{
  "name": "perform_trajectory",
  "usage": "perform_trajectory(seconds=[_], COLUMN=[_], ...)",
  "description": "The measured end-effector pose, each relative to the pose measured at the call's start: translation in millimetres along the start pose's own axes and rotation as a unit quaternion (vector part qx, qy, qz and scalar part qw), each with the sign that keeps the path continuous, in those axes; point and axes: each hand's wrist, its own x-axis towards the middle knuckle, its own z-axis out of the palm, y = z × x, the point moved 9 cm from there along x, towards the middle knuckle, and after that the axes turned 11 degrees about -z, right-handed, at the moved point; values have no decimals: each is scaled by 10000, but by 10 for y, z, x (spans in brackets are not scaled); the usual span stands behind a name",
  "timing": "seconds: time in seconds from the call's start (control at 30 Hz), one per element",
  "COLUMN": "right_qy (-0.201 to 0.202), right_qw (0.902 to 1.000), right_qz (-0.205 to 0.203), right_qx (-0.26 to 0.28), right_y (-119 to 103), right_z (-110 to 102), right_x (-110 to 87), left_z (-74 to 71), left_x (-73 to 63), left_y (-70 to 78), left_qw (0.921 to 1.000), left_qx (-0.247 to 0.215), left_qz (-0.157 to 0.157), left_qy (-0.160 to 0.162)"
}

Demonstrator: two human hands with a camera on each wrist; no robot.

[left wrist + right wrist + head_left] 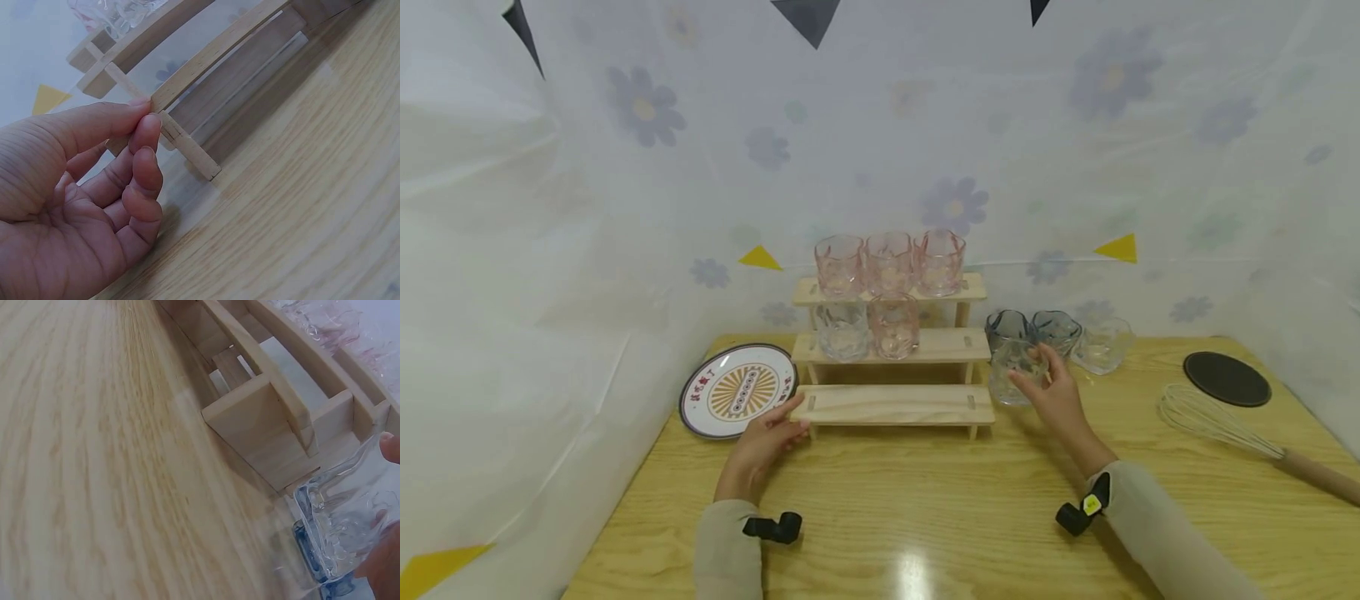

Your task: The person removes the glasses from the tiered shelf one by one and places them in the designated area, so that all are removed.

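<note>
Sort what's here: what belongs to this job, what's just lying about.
Likely the job:
wooden stand
clear glass in right hand
four pink glasses
shelved clear glass
two blue glasses
unshelved clear glass

Likely lying about:
plate
whisk
black disc

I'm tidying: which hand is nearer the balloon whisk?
Right hand, holding a clear glass left of the balloon whisk; the left hand is farther left, pinching the tiered wooden stand.

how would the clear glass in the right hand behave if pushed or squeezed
The clear glass is probably stiff and breakable, judging by its see-through, glassy walls. Its shiny surface may slip in the right hand. Set down and pushed, it seems likelier to slide than tip, being squat.
</note>
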Motion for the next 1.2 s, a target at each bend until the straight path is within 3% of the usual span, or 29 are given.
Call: perform_trajectory(seconds=[0.33,1.2], right_qy=[-41,-179], right_qw=[10000,9998], right_qz=[44,114], right_qx=[-30,23], right_y=[120,140], right_z=[44,109], right_x=[51,66], left_z=[-4,-10], left_x=[10,18], left_y=[3,-10], left_qw=[10000,10000], left_qx=[-47,-54], left_qz=[18,-19], left_qy=[-2,44])
